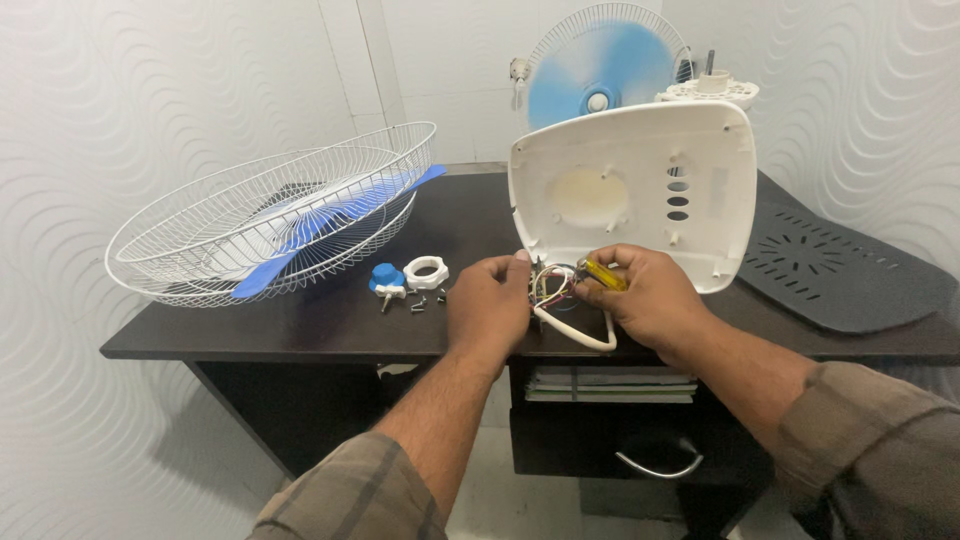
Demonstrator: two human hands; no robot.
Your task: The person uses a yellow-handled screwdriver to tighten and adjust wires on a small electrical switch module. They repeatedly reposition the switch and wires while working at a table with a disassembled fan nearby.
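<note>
White plastic fan housing [640, 190] stands tilted at the desk's [300, 335] front edge. The right hand [645, 295] closes its grip on a yellow-handled screwdriver [603, 274], shaft pointing toward nine o'clock into the wire bundle [556, 290]; the left hand [490, 305] pinches those wires. Open room lies at nine o'clock.
</note>
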